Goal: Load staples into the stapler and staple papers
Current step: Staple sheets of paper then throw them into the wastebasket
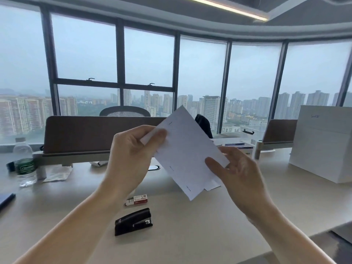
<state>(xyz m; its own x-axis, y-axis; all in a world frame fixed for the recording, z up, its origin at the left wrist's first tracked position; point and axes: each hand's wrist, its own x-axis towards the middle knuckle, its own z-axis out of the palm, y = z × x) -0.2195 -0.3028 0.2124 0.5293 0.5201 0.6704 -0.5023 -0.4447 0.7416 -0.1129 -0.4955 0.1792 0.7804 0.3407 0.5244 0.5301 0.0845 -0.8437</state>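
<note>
Two bare arms reach up from the bottom edge. Left hand [131, 149] pinches the top corner of the white papers [188, 149] with thumb and fingers. Right hand [236, 172] pinches the lower right edge, thumb on the front. These papers are held tilted in the air above the desk [190, 235], and three small staples show along one edge. Smooth and pale, the desk holds one shiny black stapler [133, 221], lying closed, and one little red and white staple box [137, 200] just behind it. One clear water bottle [23, 161] stands far left. Big windows [148, 54] show tall city buildings.
</note>
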